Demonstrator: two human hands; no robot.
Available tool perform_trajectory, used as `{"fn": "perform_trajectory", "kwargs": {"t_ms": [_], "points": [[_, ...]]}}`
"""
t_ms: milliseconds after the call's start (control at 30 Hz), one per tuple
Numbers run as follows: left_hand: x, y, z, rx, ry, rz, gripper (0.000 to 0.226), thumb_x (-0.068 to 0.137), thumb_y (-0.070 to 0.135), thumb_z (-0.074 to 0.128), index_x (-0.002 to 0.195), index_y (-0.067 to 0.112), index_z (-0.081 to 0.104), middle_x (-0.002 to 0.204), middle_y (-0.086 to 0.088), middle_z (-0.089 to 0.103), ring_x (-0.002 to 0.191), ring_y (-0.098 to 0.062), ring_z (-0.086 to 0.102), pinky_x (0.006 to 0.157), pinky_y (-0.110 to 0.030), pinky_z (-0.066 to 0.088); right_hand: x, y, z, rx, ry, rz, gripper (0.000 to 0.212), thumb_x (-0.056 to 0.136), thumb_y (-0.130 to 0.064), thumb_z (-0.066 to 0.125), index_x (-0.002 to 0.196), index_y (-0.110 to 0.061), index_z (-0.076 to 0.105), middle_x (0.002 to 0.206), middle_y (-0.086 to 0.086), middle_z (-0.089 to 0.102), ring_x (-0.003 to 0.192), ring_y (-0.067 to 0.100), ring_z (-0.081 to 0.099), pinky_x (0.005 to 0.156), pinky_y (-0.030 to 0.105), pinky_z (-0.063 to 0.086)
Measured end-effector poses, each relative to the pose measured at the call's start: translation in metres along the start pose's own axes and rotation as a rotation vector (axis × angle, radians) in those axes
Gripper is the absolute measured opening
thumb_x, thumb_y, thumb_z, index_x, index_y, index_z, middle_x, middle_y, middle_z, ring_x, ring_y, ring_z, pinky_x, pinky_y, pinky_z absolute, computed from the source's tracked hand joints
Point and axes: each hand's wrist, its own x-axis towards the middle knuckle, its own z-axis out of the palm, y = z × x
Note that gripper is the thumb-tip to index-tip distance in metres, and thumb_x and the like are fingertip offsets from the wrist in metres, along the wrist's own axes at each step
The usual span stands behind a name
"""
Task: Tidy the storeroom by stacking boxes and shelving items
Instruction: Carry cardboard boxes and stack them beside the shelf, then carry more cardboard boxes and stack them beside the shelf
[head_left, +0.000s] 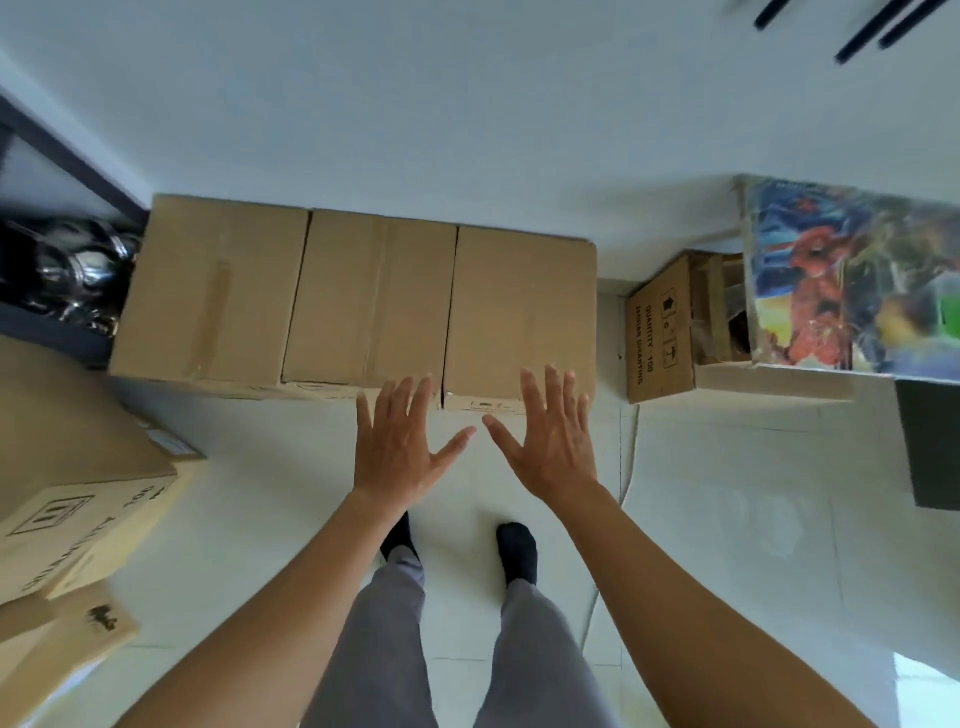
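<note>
While the left hand (400, 452) and right hand (553, 441) hover spread, fingers straight, gripping nothing, they sit at the near edge of 3 taped cardboard boxes (371, 296) lined along the wall (467, 130); contact I cannot tell. Stiff, smooth card, likely hefty: grip low at opposite sides. A carton (660, 338) nearby reads "QUANTITY : 100".

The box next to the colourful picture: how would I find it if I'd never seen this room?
Find the row of three plain boxes along the white wall. Just right of them, beside a colourful picture, sits the printed box. Unlike them, it is open-topped with black lettering.
</note>
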Motion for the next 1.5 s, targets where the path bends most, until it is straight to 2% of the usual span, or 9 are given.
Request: {"fn": "perform_trajectory", "kwargs": {"t_ms": [167, 300, 467, 567, 900, 1033, 1167, 1333, 1500], "points": [[-0.043, 0.019, -0.045, -0.001, 0.097, -0.138, 0.104, 0.075, 0.084, 0.005, 0.152, 0.017, 0.024, 0.155, -0.007, 0.032, 0.145, -0.026, 0.022, 0.118, -0.053, 0.010, -0.014, -0.027, -0.053, -0.019, 0.011, -0.129, 0.081, 0.092, -0.067, 0.026, 0.154, -0.019, 0.006, 0.161, 0.011, -0.002, 0.147, 0.033, -0.011, 0.119, 0.050, -0.003], [-0.066, 0.024, -0.084, -0.015, 0.205, -0.273, 0.104, 0.073, 0.082, 0.004, 0.153, 0.017, 0.019, 0.157, -0.008, 0.027, 0.146, -0.026, 0.019, 0.118, -0.052, 0.011, -0.015, -0.050, -0.095, -0.056, 0.108, -0.317, 0.081, 0.091, -0.068, 0.030, 0.153, -0.019, 0.011, 0.161, 0.011, 0.003, 0.147, 0.034, -0.006, 0.118, 0.053, 0.002], [-0.104, 0.018, -0.121, -0.086, 0.367, -0.425, 0.088, 0.088, 0.073, 0.031, 0.154, 0.017, 0.014, 0.159, -0.008, 0.021, 0.147, -0.026, 0.014, 0.118, -0.052, 0.008, -0.024, -0.083, -0.129, -0.117, 0.179, -0.518, 0.083, 0.090, -0.069, 0.031, 0.152, -0.018, 0.012, 0.159, 0.013, 0.007, 0.147, 0.034, -0.001, 0.118, 0.055, 0.005], [-0.137, 0.010, -0.132, -0.122, 0.453, -0.534, 0.085, 0.090, 0.068, 0.036, 0.154, 0.018, 0.013, 0.160, -0.007, 0.020, 0.148, -0.024, 0.012, 0.118, -0.051, 0.004, -0.044, -0.105, -0.129, -0.149, 0.174, -0.647, 0.082, 0.090, -0.069, 0.032, 0.152, -0.019, 0.014, 0.159, 0.012, 0.008, 0.147, 0.033, -0.001, 0.118, 0.056, 0.006], [-0.288, -0.047, -0.113, -0.217, 0.618, -0.907, 0.099, 0.079, 0.085, 0.021, 0.151, 0.017, 0.026, 0.155, -0.006, 0.033, 0.145, -0.026, 0.023, 0.117, -0.053, 0.017, -0.140, -0.193, -0.084, -0.265, 0.081, -1.009, 0.083, 0.090, -0.070, 0.022, 0.154, -0.020, 0.008, 0.161, 0.011, 0.004, 0.148, 0.032, -0.003, 0.118, 0.053, 0.005], [-0.368, -0.069, -0.095, -0.250, 0.692, -1.003, 0.091, 0.081, 0.078, 0.030, 0.147, 0.015, 0.031, 0.146, -0.008, 0.043, 0.137, -0.027, 0.035, 0.112, -0.053, 0.027, -0.201, -0.232, -0.051, -0.285, 0.030, -1.121, 0.082, 0.091, -0.069, 0.026, 0.154, -0.019, 0.009, 0.161, 0.011, 0.004, 0.148, 0.033, -0.003, 0.118, 0.054, 0.006], [-0.465, -0.092, -0.067, -0.313, 0.732, -1.104, 0.091, 0.084, 0.078, 0.035, 0.150, 0.015, 0.028, 0.150, -0.007, 0.038, 0.141, -0.026, 0.029, 0.115, -0.051, 0.024, -0.281, -0.272, -0.005, -0.303, -0.006, -1.251, 0.083, 0.091, -0.068, 0.029, 0.154, -0.019, 0.009, 0.161, 0.012, 0.005, 0.148, 0.033, -0.001, 0.118, 0.054, 0.006], [-0.582, -0.122, -0.031, -0.237, 0.770, -1.225, 0.090, 0.079, 0.081, 0.025, 0.139, 0.016, 0.041, 0.130, -0.005, 0.056, 0.123, -0.026, 0.048, 0.103, -0.045, 0.039, -0.377, -0.319, 0.055, -0.290, -0.066, -1.390, 0.080, 0.092, -0.065, 0.033, 0.154, -0.018, 0.012, 0.160, 0.012, 0.008, 0.148, 0.033, 0.002, 0.118, 0.054, 0.009], [-0.668, -0.143, -0.011, -0.256, 0.743, -1.377, 0.083, 0.087, 0.069, 0.042, 0.149, 0.015, 0.028, 0.148, -0.007, 0.040, 0.139, -0.025, 0.032, 0.116, -0.050, 0.021, -0.453, -0.358, 0.105, -0.330, -0.104, -1.522, 0.088, 0.086, -0.073, 0.021, 0.153, -0.017, 0.016, 0.159, 0.013, 0.014, 0.147, 0.035, 0.009, 0.116, 0.055, 0.014]]}}
